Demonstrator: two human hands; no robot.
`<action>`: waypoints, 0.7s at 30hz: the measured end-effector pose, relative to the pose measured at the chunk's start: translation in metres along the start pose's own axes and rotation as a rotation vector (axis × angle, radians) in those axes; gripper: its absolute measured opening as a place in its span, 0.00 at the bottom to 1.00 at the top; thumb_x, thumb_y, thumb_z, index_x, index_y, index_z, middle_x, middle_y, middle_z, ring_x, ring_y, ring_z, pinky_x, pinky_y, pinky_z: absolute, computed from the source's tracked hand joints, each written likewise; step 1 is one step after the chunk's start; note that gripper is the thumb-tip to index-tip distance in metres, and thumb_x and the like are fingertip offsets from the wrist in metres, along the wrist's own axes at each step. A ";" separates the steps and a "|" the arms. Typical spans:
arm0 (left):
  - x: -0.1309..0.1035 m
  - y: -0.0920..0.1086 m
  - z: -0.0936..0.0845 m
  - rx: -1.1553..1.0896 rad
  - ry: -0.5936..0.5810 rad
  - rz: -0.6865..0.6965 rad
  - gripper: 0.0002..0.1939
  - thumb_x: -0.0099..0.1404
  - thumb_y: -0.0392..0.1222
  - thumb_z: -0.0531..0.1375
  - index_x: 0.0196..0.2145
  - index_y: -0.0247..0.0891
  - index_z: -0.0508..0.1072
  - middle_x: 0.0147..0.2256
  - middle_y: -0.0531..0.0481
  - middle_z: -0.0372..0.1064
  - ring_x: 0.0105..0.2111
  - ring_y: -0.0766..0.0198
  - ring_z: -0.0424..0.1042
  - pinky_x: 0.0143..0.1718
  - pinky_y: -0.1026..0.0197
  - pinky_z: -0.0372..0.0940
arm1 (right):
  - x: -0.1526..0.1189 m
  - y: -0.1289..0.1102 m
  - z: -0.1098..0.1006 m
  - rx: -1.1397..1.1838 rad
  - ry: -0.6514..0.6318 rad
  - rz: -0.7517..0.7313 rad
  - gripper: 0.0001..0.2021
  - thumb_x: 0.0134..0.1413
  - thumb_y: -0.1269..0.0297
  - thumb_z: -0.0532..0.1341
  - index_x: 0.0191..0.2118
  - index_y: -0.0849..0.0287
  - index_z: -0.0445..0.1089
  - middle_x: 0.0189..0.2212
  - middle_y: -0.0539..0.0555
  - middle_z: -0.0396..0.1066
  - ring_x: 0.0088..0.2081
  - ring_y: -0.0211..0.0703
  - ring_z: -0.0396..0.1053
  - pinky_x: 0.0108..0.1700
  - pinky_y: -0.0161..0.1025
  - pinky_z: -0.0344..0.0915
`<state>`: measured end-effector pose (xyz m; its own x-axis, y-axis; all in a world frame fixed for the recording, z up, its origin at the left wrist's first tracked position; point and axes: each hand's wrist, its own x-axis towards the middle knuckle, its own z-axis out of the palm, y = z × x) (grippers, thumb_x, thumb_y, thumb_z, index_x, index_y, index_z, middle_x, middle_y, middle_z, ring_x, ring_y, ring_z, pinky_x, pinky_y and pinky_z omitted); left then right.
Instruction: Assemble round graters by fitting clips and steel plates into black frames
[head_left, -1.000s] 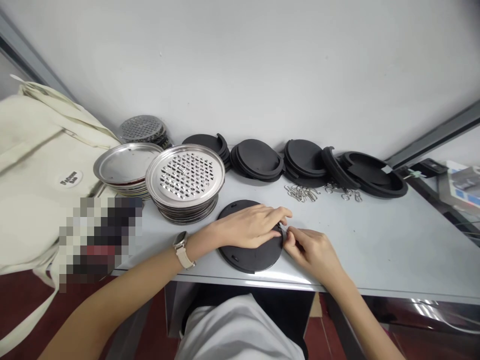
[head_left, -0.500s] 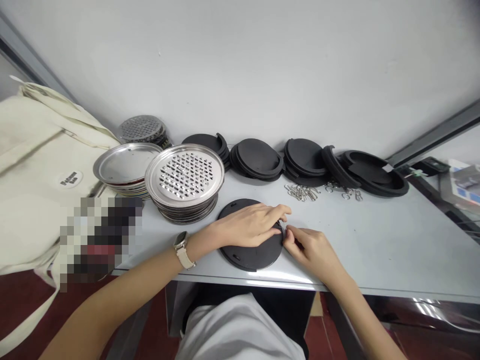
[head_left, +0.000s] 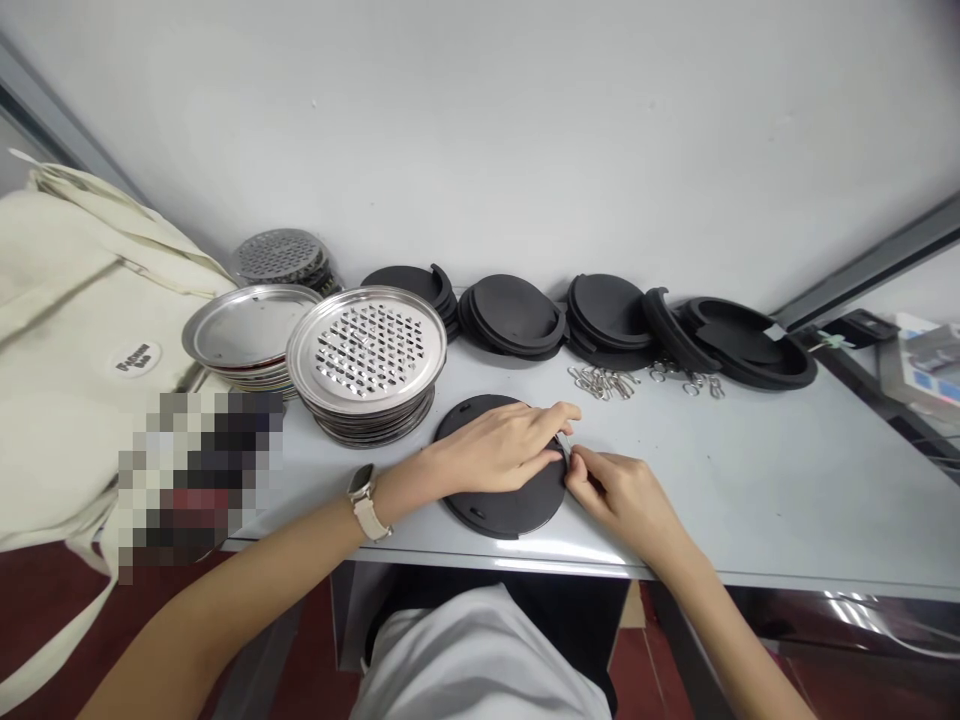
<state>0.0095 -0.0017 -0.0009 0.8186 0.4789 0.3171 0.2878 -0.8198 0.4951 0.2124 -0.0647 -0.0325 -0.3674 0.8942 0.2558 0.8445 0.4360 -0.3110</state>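
Observation:
A black round disc point(head_left: 517, 510) with small slots lies near the table's front edge. Across its top rests my left hand point(head_left: 499, 445), palm down, fingers apart and reaching to the disc's right edge. My right hand point(head_left: 611, 490) is closed at that same edge, thumb and forefinger pinching a small pale piece point(head_left: 565, 443) whose shape is too small to make out. Behind the hands, several metal clips point(head_left: 604, 383) lie loose on the table.
On the left stand stacked metal grater discs point(head_left: 367, 350), plain metal plates point(head_left: 251, 325) and a cream bag point(head_left: 67, 350). Stacked black discs point(head_left: 514, 310) and black rings point(head_left: 750, 345) line the wall on the grey table point(head_left: 787, 480).
The hands and the disc keep nearly the same places. The small pale piece between the fingertips shows a little more. The whole view has shifted slightly.

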 end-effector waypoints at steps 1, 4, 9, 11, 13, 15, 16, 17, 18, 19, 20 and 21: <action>0.000 0.000 0.000 -0.002 0.003 -0.004 0.19 0.69 0.34 0.54 0.54 0.38 0.54 0.47 0.43 0.70 0.47 0.54 0.72 0.48 0.52 0.66 | 0.000 0.000 0.000 -0.001 0.002 0.004 0.17 0.65 0.64 0.47 0.24 0.56 0.60 0.15 0.46 0.59 0.16 0.37 0.57 0.24 0.35 0.53; 0.000 0.002 0.000 -0.004 0.011 -0.010 0.18 0.68 0.33 0.54 0.54 0.38 0.54 0.47 0.42 0.70 0.48 0.54 0.72 0.48 0.53 0.66 | 0.001 -0.001 0.000 0.000 0.007 0.013 0.17 0.65 0.63 0.47 0.24 0.56 0.60 0.15 0.46 0.60 0.16 0.37 0.58 0.24 0.34 0.53; 0.000 0.002 0.000 0.017 0.005 -0.012 0.18 0.69 0.33 0.54 0.54 0.38 0.53 0.47 0.42 0.70 0.47 0.54 0.72 0.47 0.53 0.67 | 0.002 -0.002 -0.001 0.016 0.005 0.039 0.17 0.65 0.63 0.48 0.24 0.56 0.60 0.15 0.46 0.60 0.16 0.37 0.58 0.24 0.34 0.53; 0.000 0.002 0.000 0.028 -0.002 -0.018 0.18 0.68 0.33 0.54 0.54 0.38 0.53 0.47 0.42 0.70 0.47 0.54 0.72 0.47 0.53 0.66 | 0.001 -0.002 -0.001 0.024 -0.004 0.051 0.17 0.65 0.63 0.48 0.24 0.56 0.60 0.15 0.46 0.60 0.16 0.37 0.58 0.24 0.34 0.53; 0.000 0.002 0.000 0.035 -0.003 -0.021 0.19 0.68 0.33 0.54 0.54 0.38 0.53 0.47 0.42 0.70 0.47 0.54 0.72 0.47 0.54 0.66 | 0.001 -0.002 -0.001 0.028 -0.014 0.062 0.17 0.65 0.63 0.48 0.24 0.56 0.59 0.15 0.46 0.60 0.16 0.37 0.58 0.24 0.34 0.53; 0.000 0.003 0.000 0.041 -0.001 -0.020 0.18 0.69 0.33 0.54 0.54 0.38 0.53 0.47 0.43 0.70 0.46 0.54 0.72 0.47 0.54 0.66 | 0.001 -0.002 -0.001 0.030 -0.022 0.070 0.17 0.65 0.62 0.48 0.24 0.56 0.59 0.15 0.46 0.60 0.16 0.37 0.59 0.25 0.34 0.53; 0.000 0.003 0.000 0.049 0.001 -0.016 0.18 0.69 0.33 0.54 0.54 0.38 0.54 0.47 0.43 0.70 0.46 0.54 0.72 0.47 0.54 0.66 | 0.002 -0.002 -0.001 0.029 -0.025 0.074 0.17 0.65 0.62 0.48 0.24 0.56 0.59 0.15 0.46 0.61 0.16 0.37 0.59 0.25 0.34 0.53; 0.000 0.003 0.000 0.061 0.005 -0.007 0.18 0.69 0.33 0.54 0.53 0.38 0.54 0.47 0.43 0.70 0.46 0.55 0.72 0.47 0.54 0.65 | 0.002 -0.002 0.000 0.029 -0.026 0.076 0.17 0.65 0.62 0.48 0.24 0.56 0.60 0.15 0.47 0.61 0.16 0.37 0.59 0.25 0.34 0.53; 0.000 0.002 0.000 0.074 0.007 0.004 0.17 0.69 0.33 0.54 0.53 0.38 0.55 0.47 0.44 0.70 0.46 0.55 0.72 0.47 0.54 0.64 | 0.002 -0.002 0.000 0.027 -0.027 0.077 0.17 0.65 0.62 0.48 0.24 0.56 0.60 0.15 0.47 0.62 0.16 0.37 0.59 0.25 0.34 0.53; 0.001 0.002 0.000 0.088 0.010 0.016 0.15 0.69 0.32 0.53 0.52 0.37 0.56 0.46 0.44 0.70 0.45 0.55 0.72 0.48 0.53 0.64 | 0.002 -0.001 0.000 0.025 -0.026 0.077 0.17 0.65 0.62 0.48 0.24 0.56 0.60 0.15 0.47 0.62 0.16 0.37 0.60 0.24 0.34 0.53; 0.001 0.002 -0.001 0.101 0.011 0.029 0.14 0.69 0.32 0.53 0.51 0.37 0.57 0.46 0.44 0.70 0.44 0.56 0.72 0.48 0.53 0.63 | 0.003 -0.001 0.000 0.022 -0.025 0.077 0.17 0.65 0.62 0.48 0.24 0.56 0.61 0.15 0.47 0.63 0.16 0.37 0.60 0.24 0.35 0.53; 0.001 0.002 -0.001 0.111 0.011 0.041 0.13 0.69 0.32 0.52 0.50 0.36 0.58 0.45 0.44 0.70 0.44 0.56 0.72 0.49 0.53 0.63 | 0.003 -0.001 0.000 0.018 -0.022 0.077 0.17 0.65 0.62 0.48 0.23 0.56 0.61 0.15 0.47 0.63 0.16 0.37 0.60 0.24 0.35 0.53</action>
<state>0.0108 -0.0028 0.0013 0.8253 0.4473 0.3445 0.3081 -0.8681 0.3891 0.2102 -0.0629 -0.0317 -0.3101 0.9273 0.2099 0.8637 0.3670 -0.3454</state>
